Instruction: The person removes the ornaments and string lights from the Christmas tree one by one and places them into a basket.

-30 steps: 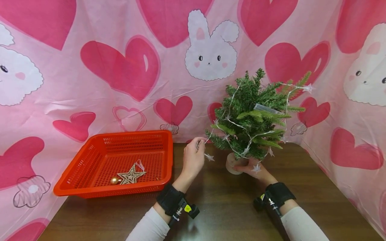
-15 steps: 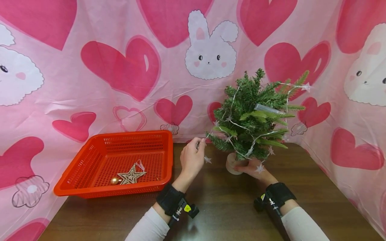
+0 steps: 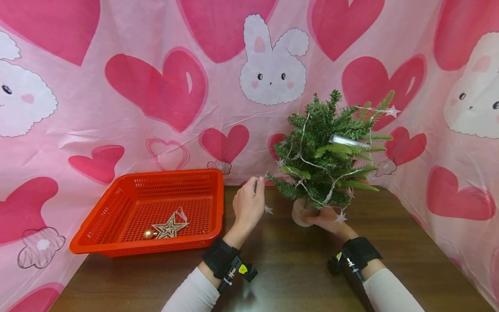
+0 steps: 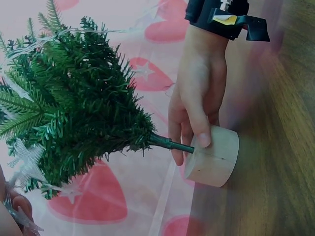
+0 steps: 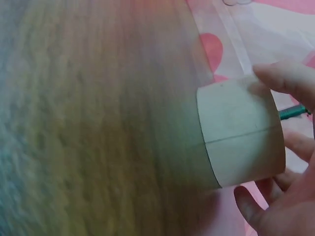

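A small artificial Christmas tree (image 3: 323, 151) stands on a round pale wooden base (image 3: 301, 212) at the table's right. Star-shaped string lights (image 3: 340, 216) wind round its branches. My right hand (image 3: 331, 221) grips the base, its thumb and fingers round it; the right wrist view shows the base (image 5: 241, 132) between them. Left of the tree, my left hand (image 3: 248, 203) pinches the loose end of the string lights, and one star (image 3: 268, 209) dangles beside it. In the left wrist view, a clear star (image 4: 28, 160) sits near its fingertips; most of that hand is cut off.
A red plastic basket (image 3: 146, 248) stands left of my left hand. In it lie a gold glitter star (image 3: 170, 227) and a gold ball (image 3: 148, 234). A pink cloth with hearts and rabbits (image 3: 226, 39) hangs behind the brown table (image 3: 288, 268).
The tree has turned a little on its base: its front branches and lights shifted right, the top right star shifted left. Both hands stay nearly in place.
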Demonstrator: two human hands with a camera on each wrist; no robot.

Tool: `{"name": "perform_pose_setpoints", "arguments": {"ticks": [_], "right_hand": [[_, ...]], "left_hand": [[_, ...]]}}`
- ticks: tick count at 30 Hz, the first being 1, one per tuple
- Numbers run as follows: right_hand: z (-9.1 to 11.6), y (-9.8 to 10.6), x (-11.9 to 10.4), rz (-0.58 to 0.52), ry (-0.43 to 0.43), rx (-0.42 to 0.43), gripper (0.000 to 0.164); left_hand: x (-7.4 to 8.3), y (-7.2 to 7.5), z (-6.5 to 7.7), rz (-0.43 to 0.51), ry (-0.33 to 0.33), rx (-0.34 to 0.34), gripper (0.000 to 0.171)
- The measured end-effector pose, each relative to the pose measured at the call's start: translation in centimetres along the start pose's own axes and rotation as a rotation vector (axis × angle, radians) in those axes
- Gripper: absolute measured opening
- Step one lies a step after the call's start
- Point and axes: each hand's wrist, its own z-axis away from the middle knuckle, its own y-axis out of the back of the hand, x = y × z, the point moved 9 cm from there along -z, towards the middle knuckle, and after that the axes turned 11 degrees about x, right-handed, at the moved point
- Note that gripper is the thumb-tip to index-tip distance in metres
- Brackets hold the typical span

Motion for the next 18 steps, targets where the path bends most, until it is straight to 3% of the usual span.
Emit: {"name": "perform_pose_setpoints", "arguments": {"ticks": [4, 11, 18], "right_hand": [[0.0, -0.3, -0.4, -0.077, 0.023, 0.021, 0.091], [-0.2, 0.1, -0.3, 0.0, 0.042, 0.058, 0.099], [-0.5, -0.3, -0.9, -0.091, 0.131, 0.003, 0.098]], "left_hand": [[-0.1, 0.0, 0.0, 0.037, 0.006, 0.019, 0.04], [-0.4, 0.3, -0.3, 0.131, 0.033, 0.054, 0.047], [0.4, 1.1, -0.6, 0.309, -0.046, 0.13, 0.051]]}}
